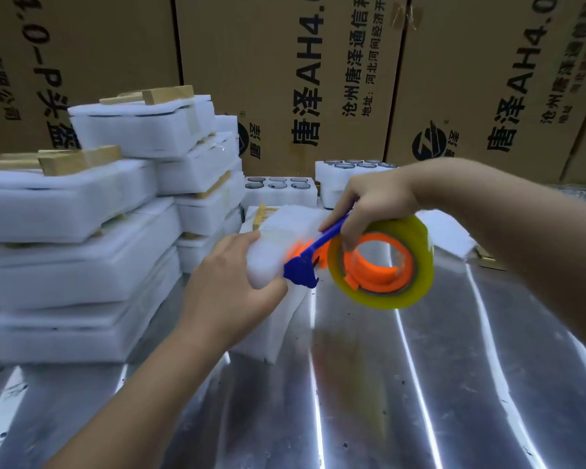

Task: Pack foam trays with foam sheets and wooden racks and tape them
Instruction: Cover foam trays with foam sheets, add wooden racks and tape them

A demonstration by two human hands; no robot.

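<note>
A white foam tray wrapped in foam sheet (278,319) lies on the metal table in the middle, with a wooden rack (260,216) sticking out at its far end. My left hand (230,292) grips the near corner of this foam pack. My right hand (372,204) holds a tape dispenser (383,262) with a blue handle, orange core and yellowish tape roll. The dispenser's blue cutter end sits against the pack just beside my left fingers.
Stacks of packed foam trays (82,252) with wooden racks fill the left side. Two open foam trays holding round glass items (278,189) stand at the back. Cardboard boxes (318,79) wall off the rear. Loose foam sheet (454,235) lies to the right on the shiny metal table (386,384).
</note>
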